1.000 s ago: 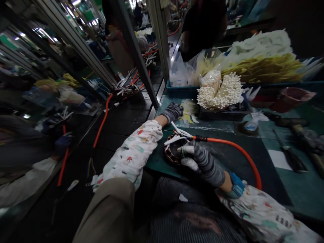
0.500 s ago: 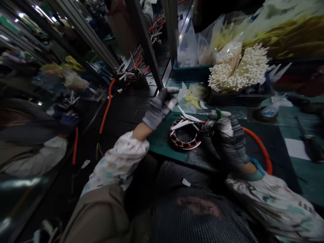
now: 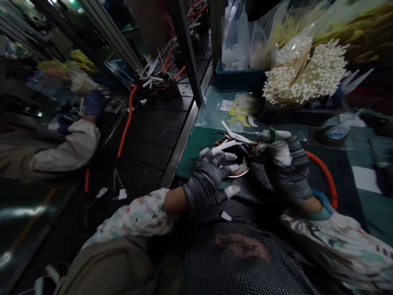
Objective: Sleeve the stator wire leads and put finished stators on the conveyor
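My left hand (image 3: 211, 174), in a grey glove with white fingertips, lies over the near left side of a wound motor stator (image 3: 241, 174). Its fingers are spread; whether they press on the ring I cannot tell. White sleeving tubes (image 3: 231, 135) and thin coloured wires stick out from the stator's top. To the right, my right hand (image 3: 284, 168), gloved alike with white and green wraps on its fingers, is closed around the end of an orange cable (image 3: 325, 172). That cable loops out behind the wrist, and the wires reach from the fingers toward the stator.
Yellow and white cut pieces (image 3: 241, 108) lie on the mat behind the stator. Further back are a bundle of white-tipped sticks (image 3: 303, 78) and a blue bin (image 3: 239, 78) of bags. A screwdriver (image 3: 382, 172) lies right. Left, past a metal post (image 3: 188, 53), a co-worker's gloved hand (image 3: 93, 102) works.
My left hand has come down and toward me, from behind the stator's left side onto its near edge, with fingers spreading. My right hand keeps its hold on the cable; the view has shifted slightly.
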The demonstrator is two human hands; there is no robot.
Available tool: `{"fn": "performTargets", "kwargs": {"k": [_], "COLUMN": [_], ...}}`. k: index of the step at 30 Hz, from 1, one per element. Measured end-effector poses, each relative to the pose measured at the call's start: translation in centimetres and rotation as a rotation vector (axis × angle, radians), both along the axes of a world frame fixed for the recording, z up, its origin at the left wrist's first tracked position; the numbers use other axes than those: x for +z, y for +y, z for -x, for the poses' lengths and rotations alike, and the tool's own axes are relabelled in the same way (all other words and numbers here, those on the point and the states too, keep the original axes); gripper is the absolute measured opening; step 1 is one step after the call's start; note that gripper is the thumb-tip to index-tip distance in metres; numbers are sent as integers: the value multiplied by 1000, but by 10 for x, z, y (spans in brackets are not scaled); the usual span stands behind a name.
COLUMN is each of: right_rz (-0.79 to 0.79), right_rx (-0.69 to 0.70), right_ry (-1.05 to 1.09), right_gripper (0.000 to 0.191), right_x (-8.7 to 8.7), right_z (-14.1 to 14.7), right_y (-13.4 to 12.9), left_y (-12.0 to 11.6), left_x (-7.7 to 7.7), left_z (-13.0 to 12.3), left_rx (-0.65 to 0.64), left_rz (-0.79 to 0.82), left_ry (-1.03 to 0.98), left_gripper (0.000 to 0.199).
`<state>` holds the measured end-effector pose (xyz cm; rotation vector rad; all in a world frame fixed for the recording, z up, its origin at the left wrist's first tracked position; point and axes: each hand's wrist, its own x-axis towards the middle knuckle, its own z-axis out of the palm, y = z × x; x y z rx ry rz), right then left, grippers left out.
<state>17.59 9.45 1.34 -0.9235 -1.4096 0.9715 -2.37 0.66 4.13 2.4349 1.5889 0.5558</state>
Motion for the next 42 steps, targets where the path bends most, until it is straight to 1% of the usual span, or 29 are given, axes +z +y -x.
{"fn": "performTargets", "kwargs": {"k": [1, 2, 3, 5, 6, 7, 8, 9, 10, 12, 13, 14, 15, 17, 18, 19, 20, 22, 25, 28, 31, 34, 36, 38, 39, 42], "right_rz": [-51, -120, -206, -396, -483, -552, -603, -641, -670, -718, -736, -744, -738, -712, -698, -683, -668, -647, -635, -618, -629, -679, -662, -580, -520, -355], "right_rx": [41, 91, 142, 217, 233, 243, 254, 266, 278, 306, 318, 325, 332, 335, 330, 319, 297, 224, 126, 93, 73, 120, 81, 9, -1, 66], "right_ry": [-32, -93, -183, -461, -628, -780, -903, -988, -1028, -1016, -1002, -983, -961, -930, -919, -910, -902, -875, -824, -802, -800, -798, -809, -823, -831, -824], "right_gripper": [22, 18, 19, 26, 29, 30, 31, 29, 28, 28, 29, 31, 32, 32, 30, 29, 27, 24, 24, 29, 30, 36, 41, 44, 45, 53], "right_x": [2, 4, 6, 10, 11, 11, 11, 11, 11, 11, 11, 11, 12, 11, 11, 9, 7, 1, -9, -16, -14, -4, 4, 9, 10, 4], "right_z": [1, 3, 5, 11, 14, 18, 22, 25, 28, 31, 31, 31, 30, 26, 23, 19, 16, 10, 5, 4, -3, -21, -33, -39, -40, -39], "right_y": [-4, -7, -10, -15, -17, -17, -17, -16, -15, -10, -8, -6, -5, -9, -14, -21, -30, -52, -80, -93, -96, -95, -92, -84, -80, -66], "left_y": [-6, -11, -15, -19, -18, -17, -14, -10, -5, 11, 22, 33, 43, 59, 63, 63, 60, 46, 21, 6, -1, -4, -5, -6, -6, -6], "left_x": [-5, -10, -15, -23, -25, -24, -22, -19, -15, -8, -5, -4, -5, -10, -14, -19, -23, -31, -36, -40, -45, -47, -44, -37, -33, -21], "left_z": [-2, -3, -3, 2, 7, 14, 22, 31, 40, 55, 60, 63, 65, 61, 58, 54, 50, 45, 42, 41, 37, 31, 24, 14, 9, -6], "left_rx": [21, 38, 46, 17, -30, -81, -112, -102, -40, 176, 267, 295, 254, 52, -56, -146, -208, -236, -212, -184, -134, -90, -74, -80, -88, -107], "left_rz": [-50, -124, -217, -381, -410, -388, -316, -224, -132, 20, 87, 168, 268, 500, 592, 652, 668, 583, 400, 304, 270, 207, 155, 103, 75, 33], "left_ry": [35, 74, 104, 105, 56, -28, -144, -284, -434, -679, -745, -772, -772, -793, -828, -868, -896, -858, -635, -487, -436, -416, -396, -375, -371, -346], "left_gripper": [48, 47, 41, 26, 20, 16, 15, 16, 18, 25, 35, 50, 67, 90, 95, 100, 104, 107, 100, 94, 95, 98, 99, 96, 94, 89]}}
